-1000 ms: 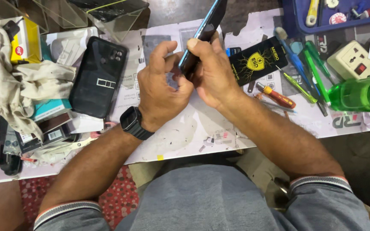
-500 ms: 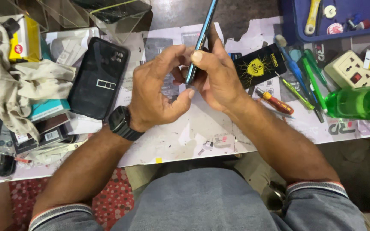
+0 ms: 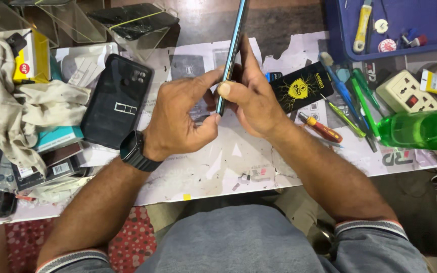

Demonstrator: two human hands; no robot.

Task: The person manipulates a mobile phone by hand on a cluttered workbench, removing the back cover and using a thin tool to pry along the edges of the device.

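Phone, slim and blue-edged, is held edge-on and nearly upright above the table, gripped between both hands. Its lower end is pinched by the fingers of the left hand, and it is clasped from the other side by the right hand. A black phone case is seen left of the hands; screwdrivers and a green bottle are seen to their right.

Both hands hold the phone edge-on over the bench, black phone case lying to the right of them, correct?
Not quite. The head view shows the black phone case lying left of the hands, not right. Left hand and right hand do hold the phone edge-on.
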